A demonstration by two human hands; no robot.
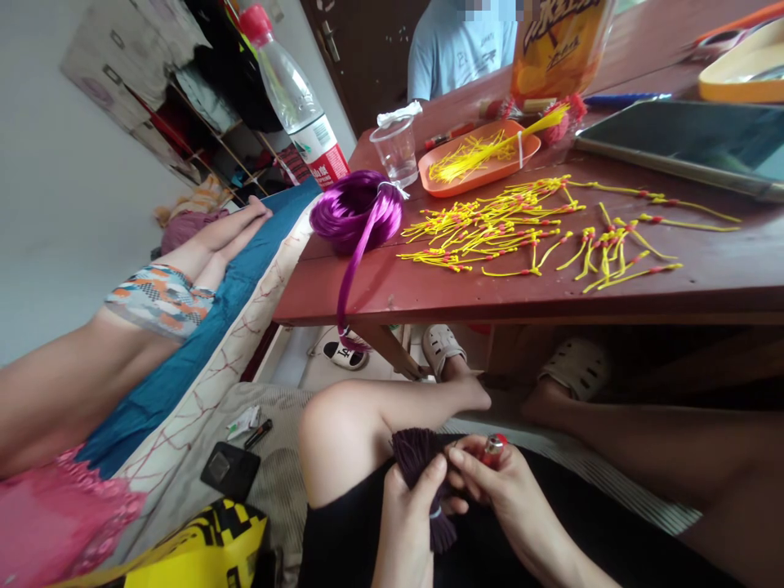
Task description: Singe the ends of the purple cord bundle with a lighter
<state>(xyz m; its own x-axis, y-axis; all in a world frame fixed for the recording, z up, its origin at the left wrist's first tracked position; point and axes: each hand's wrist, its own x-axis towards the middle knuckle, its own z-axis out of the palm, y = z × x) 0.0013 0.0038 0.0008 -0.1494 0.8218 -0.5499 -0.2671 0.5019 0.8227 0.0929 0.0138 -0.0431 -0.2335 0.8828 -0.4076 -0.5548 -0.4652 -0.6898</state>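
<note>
- Head view: the left hand (416,494) grips a dark cord bundle (412,451) above the lap (343,531); the right hand (508,482) pinches close beside it, also holding a red lighter (493,451).
- A slack left grip could let strands slip; the lighter, if lit so near, could scorch them.
- The orange tray (436,187) holds yellow cords (465,159); a white scrap (399,114) tops the clear cup (395,151).

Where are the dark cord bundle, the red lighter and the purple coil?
Dark cord bundle (415,452): head view, upper strands.
Red lighter (493,448): head view, metal top.
Purple coil (341,219): head view, front loops.
</note>
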